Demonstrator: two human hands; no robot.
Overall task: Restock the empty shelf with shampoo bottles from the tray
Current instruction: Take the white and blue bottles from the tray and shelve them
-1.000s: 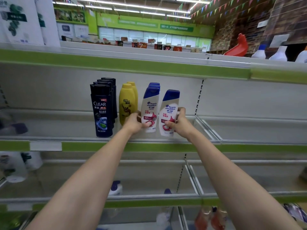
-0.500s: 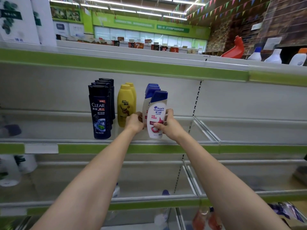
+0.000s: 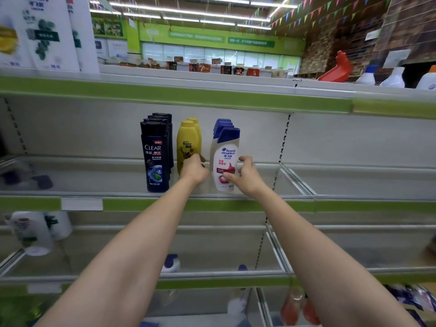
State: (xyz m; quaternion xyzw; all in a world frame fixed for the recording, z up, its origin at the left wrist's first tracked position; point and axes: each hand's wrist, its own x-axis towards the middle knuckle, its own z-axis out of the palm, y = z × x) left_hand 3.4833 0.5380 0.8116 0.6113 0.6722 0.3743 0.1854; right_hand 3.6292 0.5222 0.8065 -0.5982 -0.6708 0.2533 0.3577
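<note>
White shampoo bottle upright between right hand fingers and thumb, pinched.

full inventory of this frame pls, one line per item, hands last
Clear bottles: at least four, black, left row on the middle shelf, one behind another.
Rejoice bottles: two, yellow, middle row.
Head & Shoulders bottles: three or four, white with blue caps, right row.
Spray bottles: three, white, top shelf at right.
Red scoop-like item: one, top right.
Left hand: at the front yellow bottle's base.
Right hand: grips the front Head & Shoulders bottle.
</note>
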